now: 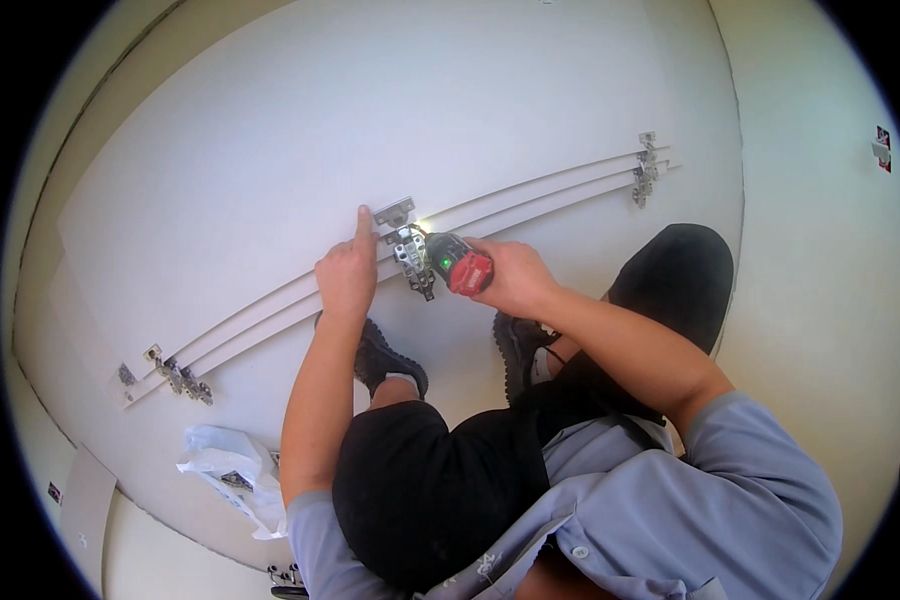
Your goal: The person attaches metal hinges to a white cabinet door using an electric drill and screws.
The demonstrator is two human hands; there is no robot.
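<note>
- Since the driver (pixel 452 262) is probably hefty and rigid, grab beside the red battery (pixel 471 273); my right hand (pixel 515 280) is wrapped round it, just right of the middle hinge (pixel 410 256).
- Left hand (pixel 347 275) left of that hinge, can't tell if gripping.
- Around that hinge: pale floor (pixel 462 370), plastic bag (pixel 232 450) lower left, wall (pixel 820 250) far right.

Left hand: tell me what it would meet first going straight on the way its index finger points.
Ahead of the left hand the way looks free as far as the picture shows, over the white surface; the metal hinge sits right of its index finger. Whether it touches the surface is unclear.
</note>
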